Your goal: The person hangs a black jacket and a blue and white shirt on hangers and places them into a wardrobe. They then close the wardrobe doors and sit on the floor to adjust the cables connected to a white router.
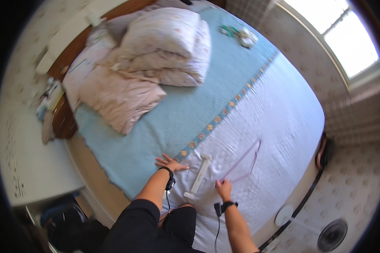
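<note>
My left hand rests with its fingers spread at the edge of the blue bed cover, near its flowered border. In my right hand I pinch one end of a thin mauve strip, perhaps a strap or a hanger. The strip forms a long narrow loop over the white sheet. Between my hands lies a white bar with a short crosspiece at each end; it bears faint writing. Both my wrists carry black bands with cabled devices.
A folded quilt and a pink pillow are heaped by the headboard. Small green and white items lie at the far side. A fan stands right, below the window. A white cabinet flanks the bed on the left.
</note>
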Action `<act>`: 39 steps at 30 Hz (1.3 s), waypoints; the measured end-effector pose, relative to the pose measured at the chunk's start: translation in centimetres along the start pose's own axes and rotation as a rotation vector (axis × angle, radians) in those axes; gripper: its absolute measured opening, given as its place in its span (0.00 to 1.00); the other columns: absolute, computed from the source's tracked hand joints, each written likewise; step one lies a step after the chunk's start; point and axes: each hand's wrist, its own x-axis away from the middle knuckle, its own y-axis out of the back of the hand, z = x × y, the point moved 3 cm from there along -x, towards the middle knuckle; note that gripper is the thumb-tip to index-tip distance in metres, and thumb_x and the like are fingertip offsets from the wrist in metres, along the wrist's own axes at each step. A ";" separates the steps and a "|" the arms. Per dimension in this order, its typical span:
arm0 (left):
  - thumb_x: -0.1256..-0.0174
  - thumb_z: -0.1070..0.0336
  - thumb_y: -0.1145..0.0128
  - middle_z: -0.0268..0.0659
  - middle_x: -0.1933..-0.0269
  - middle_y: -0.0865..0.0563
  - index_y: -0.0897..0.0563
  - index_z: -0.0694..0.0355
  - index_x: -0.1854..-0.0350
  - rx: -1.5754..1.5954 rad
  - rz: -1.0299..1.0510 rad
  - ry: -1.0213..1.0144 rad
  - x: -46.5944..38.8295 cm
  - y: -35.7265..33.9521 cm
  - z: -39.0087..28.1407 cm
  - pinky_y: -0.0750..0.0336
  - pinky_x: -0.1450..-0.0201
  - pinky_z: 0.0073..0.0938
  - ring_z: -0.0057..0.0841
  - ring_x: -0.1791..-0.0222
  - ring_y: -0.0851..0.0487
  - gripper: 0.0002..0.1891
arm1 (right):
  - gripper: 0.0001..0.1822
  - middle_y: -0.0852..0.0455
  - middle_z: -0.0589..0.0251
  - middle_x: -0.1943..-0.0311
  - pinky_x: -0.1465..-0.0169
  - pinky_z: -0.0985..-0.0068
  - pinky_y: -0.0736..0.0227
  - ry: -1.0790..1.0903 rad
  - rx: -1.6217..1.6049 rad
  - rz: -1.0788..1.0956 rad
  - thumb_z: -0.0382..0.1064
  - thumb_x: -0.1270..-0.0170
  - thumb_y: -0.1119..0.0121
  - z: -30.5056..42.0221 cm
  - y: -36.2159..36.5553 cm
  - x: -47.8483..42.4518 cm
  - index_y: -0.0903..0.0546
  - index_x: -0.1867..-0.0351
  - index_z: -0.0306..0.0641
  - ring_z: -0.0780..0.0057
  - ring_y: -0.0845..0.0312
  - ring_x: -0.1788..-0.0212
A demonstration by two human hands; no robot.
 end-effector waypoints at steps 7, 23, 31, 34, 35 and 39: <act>0.47 0.34 0.35 0.63 0.42 0.18 0.20 0.70 0.40 0.006 0.302 -0.594 -3.6 4.0 4.0 0.20 0.48 0.37 0.44 0.48 0.13 0.43 | 0.21 0.16 0.41 0.78 0.63 0.55 0.24 -0.020 0.151 0.065 0.51 0.48 0.41 -3.4 2.5 15.3 0.13 0.75 0.32 0.44 0.17 0.72; 0.43 0.45 0.36 0.48 0.64 0.11 0.14 0.67 0.58 -0.278 0.067 -1.464 16.3 3.9 20.2 0.23 0.57 0.46 0.48 0.59 0.14 0.25 | 0.01 0.31 0.72 0.80 0.83 0.75 0.44 -0.348 -0.702 0.063 0.29 0.33 0.47 6.0 4.1 25.8 0.23 0.63 0.37 0.81 0.38 0.84; 0.59 0.41 0.22 0.55 0.37 0.23 0.40 0.61 0.24 -0.469 0.256 -1.561 22.5 6.7 24.3 0.28 0.38 0.45 0.52 0.37 0.24 0.60 | 0.15 0.40 0.76 0.87 0.85 0.77 0.58 -0.352 -1.332 -0.047 0.46 0.36 0.42 18.4 4.4 34.4 0.30 0.80 0.49 0.80 0.50 0.90; 0.66 0.46 0.18 0.59 0.31 0.31 0.47 0.62 0.21 -0.419 0.382 -1.659 22.3 3.9 24.5 0.33 0.30 0.41 0.52 0.31 0.30 0.67 | 0.14 0.32 0.75 0.86 0.84 0.77 0.54 -0.358 -1.504 -0.015 0.47 0.35 0.45 20.2 6.0 38.5 0.25 0.79 0.48 0.79 0.48 0.89; 0.64 0.47 0.19 0.59 0.32 0.30 0.47 0.60 0.21 -0.325 0.313 -1.835 18.5 1.4 22.8 0.35 0.29 0.40 0.51 0.31 0.30 0.66 | 0.14 0.30 0.74 0.85 0.83 0.77 0.52 -0.340 -1.547 0.005 0.47 0.35 0.45 22.8 6.4 39.0 0.24 0.78 0.48 0.79 0.48 0.89; 0.49 0.54 0.31 0.53 0.54 0.14 0.28 0.62 0.35 -0.421 0.558 -1.470 21.3 3.0 24.5 0.20 0.50 0.38 0.41 0.55 0.13 0.37 | 0.12 0.28 0.73 0.83 0.78 0.79 0.44 -0.241 -1.418 -0.170 0.40 0.36 0.45 23.6 6.0 43.6 0.25 0.80 0.46 0.81 0.38 0.83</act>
